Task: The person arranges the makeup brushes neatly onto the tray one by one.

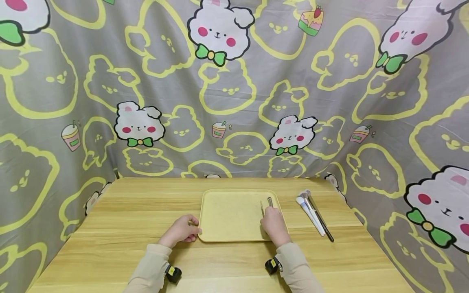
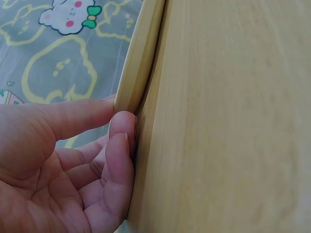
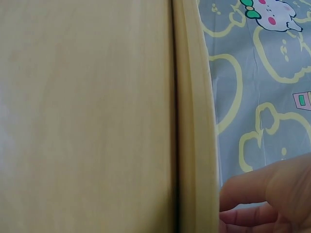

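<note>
Fingers (image 2: 116,160) of the left hand (image 1: 181,230) pinch a yellow tray (image 1: 227,215) toward the far edge of the desk (image 1: 139,203), a steady touch likely preventing slips, while the right hand (image 1: 274,226) curls beside two slender tools (image 1: 270,202), its hold hidden.

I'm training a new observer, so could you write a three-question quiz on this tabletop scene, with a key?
1. True or false: the person's left hand touches the left edge of the yellow, rectangular, round-cornered tray.
2. The white- and dark-handled makeup brushes lie: a) on the tray; b) on the light wooden table, right of the tray; c) left of the tray.
3. In the head view, how many slim, darkish tips show just beyond the person's right hand?

Key: 1 true; 2 b; 3 two.
</note>
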The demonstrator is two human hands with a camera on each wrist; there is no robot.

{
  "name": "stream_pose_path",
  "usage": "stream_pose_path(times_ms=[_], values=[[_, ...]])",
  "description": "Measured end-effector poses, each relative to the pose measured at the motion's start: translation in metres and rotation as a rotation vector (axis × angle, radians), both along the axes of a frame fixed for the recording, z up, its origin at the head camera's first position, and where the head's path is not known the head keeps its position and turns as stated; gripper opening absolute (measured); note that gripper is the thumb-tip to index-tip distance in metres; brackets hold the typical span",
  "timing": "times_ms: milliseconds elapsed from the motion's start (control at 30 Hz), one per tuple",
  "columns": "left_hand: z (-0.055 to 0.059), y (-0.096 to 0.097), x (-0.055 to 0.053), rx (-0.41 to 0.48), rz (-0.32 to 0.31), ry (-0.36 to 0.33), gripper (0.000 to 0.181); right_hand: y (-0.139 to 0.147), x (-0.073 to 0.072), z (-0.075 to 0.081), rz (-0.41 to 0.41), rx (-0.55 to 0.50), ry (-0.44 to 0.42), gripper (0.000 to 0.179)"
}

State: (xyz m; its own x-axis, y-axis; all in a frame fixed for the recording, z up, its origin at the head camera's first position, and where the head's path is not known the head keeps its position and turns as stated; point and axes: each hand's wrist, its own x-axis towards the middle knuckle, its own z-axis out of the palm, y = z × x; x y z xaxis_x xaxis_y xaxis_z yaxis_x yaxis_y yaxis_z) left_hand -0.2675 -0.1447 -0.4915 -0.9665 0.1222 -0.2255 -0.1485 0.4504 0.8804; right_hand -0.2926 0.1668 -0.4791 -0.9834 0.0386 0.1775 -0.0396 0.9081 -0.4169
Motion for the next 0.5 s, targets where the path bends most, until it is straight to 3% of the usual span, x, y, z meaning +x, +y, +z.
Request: stream_pose_path(times_ms=[300, 500], values=[[-0.0008, 0.0003, -0.0008, 0.002, -0.003, 0.003, 0.025, 0.0019, -0.0006, -0.0023, 0.007, -0.02, 0.0, 0.019], [-0.0019, 0.0007, -0.0008, 0.0, 0.005, -0.002, 0.025, 0.0024, 0.0037, -0.0009, 0.035, -0.027, 0.053, 0.016]])
